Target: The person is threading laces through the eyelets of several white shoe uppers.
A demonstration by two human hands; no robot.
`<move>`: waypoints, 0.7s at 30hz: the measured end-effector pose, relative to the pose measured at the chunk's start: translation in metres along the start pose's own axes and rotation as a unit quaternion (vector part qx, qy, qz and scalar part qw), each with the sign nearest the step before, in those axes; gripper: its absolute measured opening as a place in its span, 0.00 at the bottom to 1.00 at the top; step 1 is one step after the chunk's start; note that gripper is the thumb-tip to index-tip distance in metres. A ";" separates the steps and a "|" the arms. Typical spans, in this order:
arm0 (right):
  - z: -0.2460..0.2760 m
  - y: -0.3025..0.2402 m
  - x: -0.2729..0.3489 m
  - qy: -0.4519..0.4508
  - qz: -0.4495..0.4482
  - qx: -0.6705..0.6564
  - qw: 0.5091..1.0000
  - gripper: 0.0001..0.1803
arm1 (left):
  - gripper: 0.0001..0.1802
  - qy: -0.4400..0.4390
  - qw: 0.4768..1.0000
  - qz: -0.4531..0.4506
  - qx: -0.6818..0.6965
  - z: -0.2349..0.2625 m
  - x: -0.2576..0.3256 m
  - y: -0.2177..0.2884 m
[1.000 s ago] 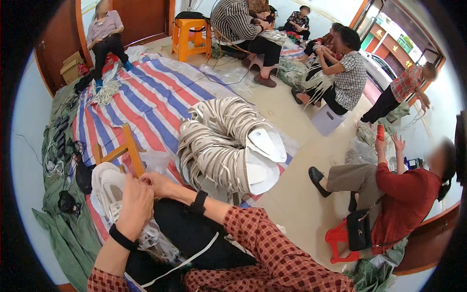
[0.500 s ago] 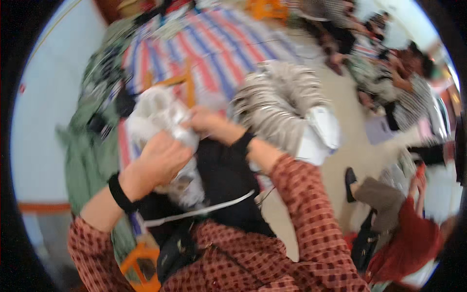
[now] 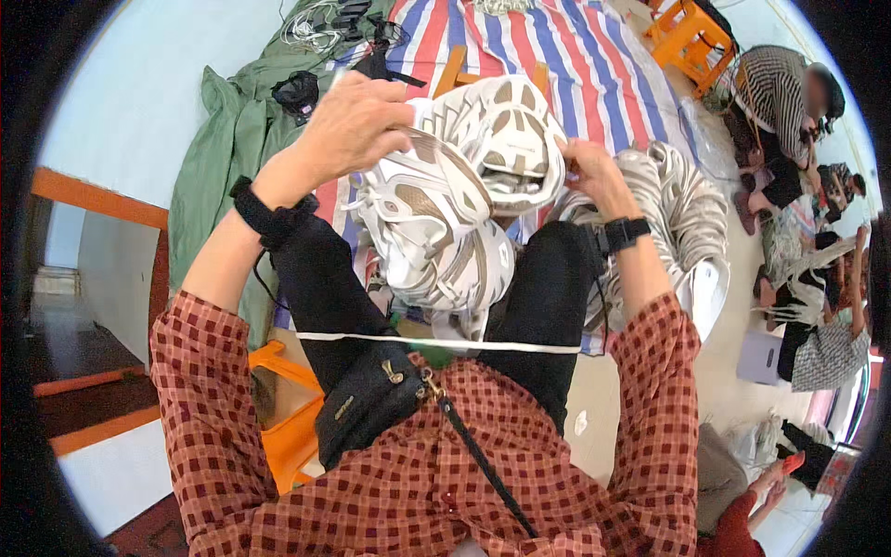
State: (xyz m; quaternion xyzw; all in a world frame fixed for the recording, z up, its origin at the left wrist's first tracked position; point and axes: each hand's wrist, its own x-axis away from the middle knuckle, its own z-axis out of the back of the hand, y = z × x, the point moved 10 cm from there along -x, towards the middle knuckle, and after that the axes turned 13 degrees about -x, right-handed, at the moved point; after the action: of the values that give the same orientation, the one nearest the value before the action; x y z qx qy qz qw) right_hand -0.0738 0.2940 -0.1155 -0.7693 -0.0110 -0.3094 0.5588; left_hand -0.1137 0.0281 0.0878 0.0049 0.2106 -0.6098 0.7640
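Observation:
White and beige shoe uppers (image 3: pixel 436 200), several nested together, stand in a bunch between my knees. My right hand (image 3: pixel 599 176) is closed on the right edge of the foremost upper (image 3: pixel 515 153), its thumb and fingers pinching the rim. At the upper left of the bunch is my left hand (image 3: pixel 357 125), raised with fingers curled together beside the rim of an upper. What those fingers hold is hidden, though a small white edge shows behind them. A thin white cord (image 3: pixel 436 343) stretches across my lap.
To the right, a long curved stack of nested uppers (image 3: pixel 682 200) lies on the floor. A striped sheet (image 3: pixel 594 65) spreads ahead, beside green cloth (image 3: pixel 218 167). An orange stool (image 3: pixel 288 418) is at my left hip, another stool (image 3: pixel 691 46) far right. Other people (image 3: pixel 780 93) sit at right.
My hands have moved apart: the left upward, the right to the right. The bunch of uppers now shows spread between them. The view has shifted and is sharper.

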 end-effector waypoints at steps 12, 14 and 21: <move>-0.135 -0.051 0.166 -0.034 0.586 0.523 0.618 0.26 | 0.09 0.028 0.998 -0.053 -0.016 0.056 -0.047 0.026; -0.094 -0.068 0.131 -0.014 0.535 0.498 0.683 0.27 | 0.09 0.083 0.996 0.001 -0.021 0.069 -0.036 0.009; -0.117 -0.076 0.112 0.008 0.598 0.467 0.651 0.08 | 0.20 -0.295 0.944 0.114 0.097 -0.091 0.091 -0.032</move>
State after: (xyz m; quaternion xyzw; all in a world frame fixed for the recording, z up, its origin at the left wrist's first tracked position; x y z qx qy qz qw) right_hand -0.0647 0.1840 0.0254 -0.2440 0.3132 0.1314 0.9084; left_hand -0.1574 -0.0407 -0.0165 -0.0775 -0.0861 -0.5101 0.8523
